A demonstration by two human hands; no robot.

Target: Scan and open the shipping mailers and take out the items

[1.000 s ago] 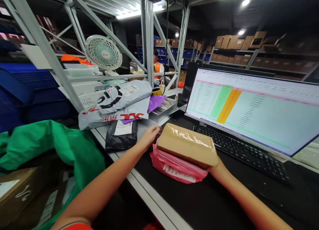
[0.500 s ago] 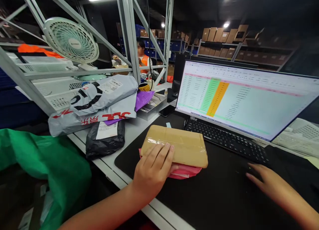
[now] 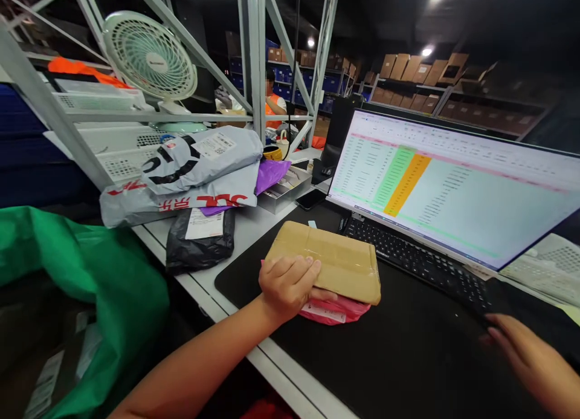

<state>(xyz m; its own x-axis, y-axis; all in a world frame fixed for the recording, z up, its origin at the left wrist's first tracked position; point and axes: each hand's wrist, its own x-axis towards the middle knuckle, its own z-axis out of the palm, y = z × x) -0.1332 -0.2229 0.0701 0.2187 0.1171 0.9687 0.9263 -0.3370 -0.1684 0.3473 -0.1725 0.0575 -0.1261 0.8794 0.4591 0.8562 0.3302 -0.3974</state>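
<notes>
My left hand [image 3: 290,283] is closed on a flat brown cardboard package [image 3: 330,253], its fingers curled over the top and the thumb at the near edge. The package has clear tape on it and lies on a pink plastic mailer bag [image 3: 335,313] that sticks out in front, showing part of a white label. Both are on a black desk mat [image 3: 385,358]. At the right edge, my right hand [image 3: 521,346] hovers low by the mat with its fingers bent around something dark. Blur and the mat's black colour hide what that is.
Behind the package stand a black keyboard [image 3: 417,262] and a monitor [image 3: 453,189] showing a spreadsheet. Grey mailer bags [image 3: 203,165] and a black parcel [image 3: 199,246] lie to the left, beside a green bag [image 3: 131,292]. A phone [image 3: 310,199], metal frame and fan [image 3: 151,56] are farther back.
My right hand has moved right, away from the keyboard's near side. The left hand's fingers have curled more tightly over the cardboard package. The camera view has shifted slightly.
</notes>
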